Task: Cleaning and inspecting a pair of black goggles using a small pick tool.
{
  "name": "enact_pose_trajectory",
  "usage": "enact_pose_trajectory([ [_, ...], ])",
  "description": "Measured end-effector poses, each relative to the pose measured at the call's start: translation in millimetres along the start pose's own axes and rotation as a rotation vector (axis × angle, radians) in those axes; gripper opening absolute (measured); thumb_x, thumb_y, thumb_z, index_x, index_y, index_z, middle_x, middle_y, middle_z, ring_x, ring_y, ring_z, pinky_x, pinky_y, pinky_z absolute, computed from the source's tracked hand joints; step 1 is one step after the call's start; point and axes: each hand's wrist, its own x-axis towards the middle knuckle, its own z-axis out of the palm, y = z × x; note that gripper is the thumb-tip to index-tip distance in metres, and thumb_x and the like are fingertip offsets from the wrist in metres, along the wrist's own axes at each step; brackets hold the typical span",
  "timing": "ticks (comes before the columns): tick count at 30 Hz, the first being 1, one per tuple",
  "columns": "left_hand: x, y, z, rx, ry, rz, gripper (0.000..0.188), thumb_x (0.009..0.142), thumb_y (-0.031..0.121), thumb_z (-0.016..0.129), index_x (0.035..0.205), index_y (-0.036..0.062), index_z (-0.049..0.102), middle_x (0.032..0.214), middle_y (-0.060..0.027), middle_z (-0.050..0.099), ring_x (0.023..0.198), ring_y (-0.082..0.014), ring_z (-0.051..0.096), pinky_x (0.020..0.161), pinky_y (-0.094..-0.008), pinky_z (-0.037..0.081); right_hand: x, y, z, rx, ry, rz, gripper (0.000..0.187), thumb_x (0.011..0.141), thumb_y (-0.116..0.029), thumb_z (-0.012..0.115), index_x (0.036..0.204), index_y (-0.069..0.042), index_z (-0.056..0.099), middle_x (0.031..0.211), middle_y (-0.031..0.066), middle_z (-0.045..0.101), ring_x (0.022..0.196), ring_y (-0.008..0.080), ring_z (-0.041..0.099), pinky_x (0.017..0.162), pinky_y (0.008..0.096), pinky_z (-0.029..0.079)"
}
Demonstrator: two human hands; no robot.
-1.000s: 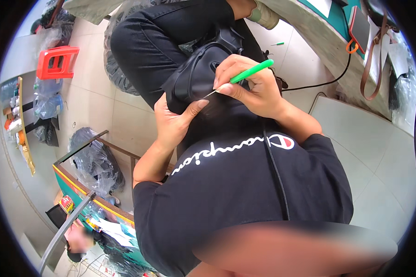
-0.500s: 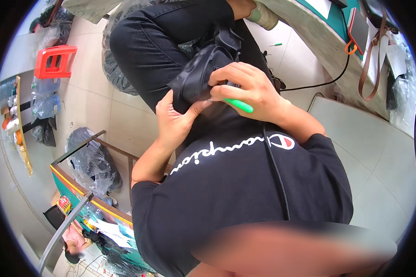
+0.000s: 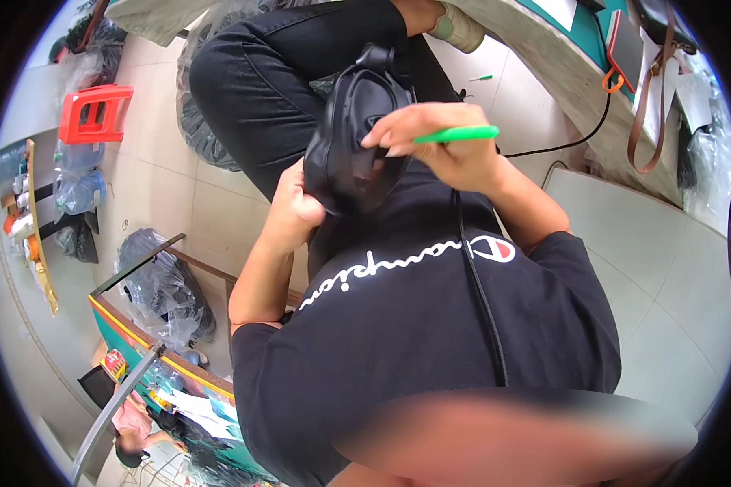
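The grip of the right hand (image 3: 453, 162) is curled around a green-handled tool (image 3: 466, 133), whose rounded end points out to the person's right, and the fingertips are very near the front of a black bag (image 3: 339, 150) (touching or only hovering, I cannot tell). The grip of the left hand (image 3: 295, 209) is clasped on the lower left edge of this bag, with the thumb on the near side. The bag, soft and shiny, is held tilted above the lap, between the dark trousers (image 3: 256, 81) and the black T-shirt (image 3: 414, 316). In my judgement, if the tool has a sharp end, it could slip on this smooth surface and scratch it, or prick the left hand, because the bag has only one hand to steady it and no firm support under it. Farther out, a small green item (image 3: 482, 78) lies on the tiled floor, near the bench (image 3: 536, 53) at upper right, and a red stool (image 3: 67, 120) is well apart at the left. The working end of the tool is hidden by the fingers, so its kind stays uncertain; the left fingers are mostly behind the bag, the lower part of the bag is blurred, and the bench is cut off by the dark rim.
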Motion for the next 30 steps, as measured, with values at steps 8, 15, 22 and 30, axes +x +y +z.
enact_pose_trajectory([
  [8,-1.9,5.8,-14.5,0.010,0.046,-0.128,0.034,0.086,0.033,0.071,0.095,0.0004,0.065,0.092,-0.0061,0.067,0.086,-0.0131,0.063,0.081,-0.0275,0.050,-14.1,9.8,11.7,0.075,0.256,-0.033,0.005,0.091,-0.001,0.059,0.094,0.003,0.058,0.091,0.0213,0.068,0.084,0.0263,0.069,0.075,0.0342,0.056],
  [15,0.0,-10.6,-20.9,-0.444,-0.159,0.153,0.036,0.092,0.040,0.059,0.090,0.0055,0.069,0.118,-0.0094,0.051,0.118,-0.0230,0.047,0.106,-0.0372,0.033,-20.7,22.9,-8.1,0.137,0.593,0.103,0.010,0.098,-0.008,0.052,0.099,0.002,0.053,0.094,0.0211,0.066,0.088,0.0234,0.066,0.077,0.0320,0.052],
  [22,9.7,-14.5,-14.8,-0.578,-0.220,0.089,0.039,0.093,0.046,0.055,0.092,0.0113,0.072,0.130,-0.0084,0.047,0.130,-0.0276,0.039,0.112,-0.0412,0.025,-25.3,8.1,-16.6,0.201,0.433,0.102,0.011,0.099,-0.008,0.049,0.099,0.002,0.053,0.092,0.0174,0.065,0.079,0.0205,0.064,0.074,0.0281,0.050],
  [30,9.5,-26.8,6.2,-0.468,-0.142,0.024,0.071,0.086,0.041,0.067,0.135,-0.0042,0.040,0.142,-0.0208,0.038,0.133,-0.0331,0.037,0.115,-0.0441,0.022,19.2,-41.6,-12.9,-0.334,0.049,0.042,0.024,0.076,0.002,0.064,0.098,-0.001,0.056,0.101,0.0131,0.061,0.094,0.0254,0.062,0.081,0.0338,0.050],
])
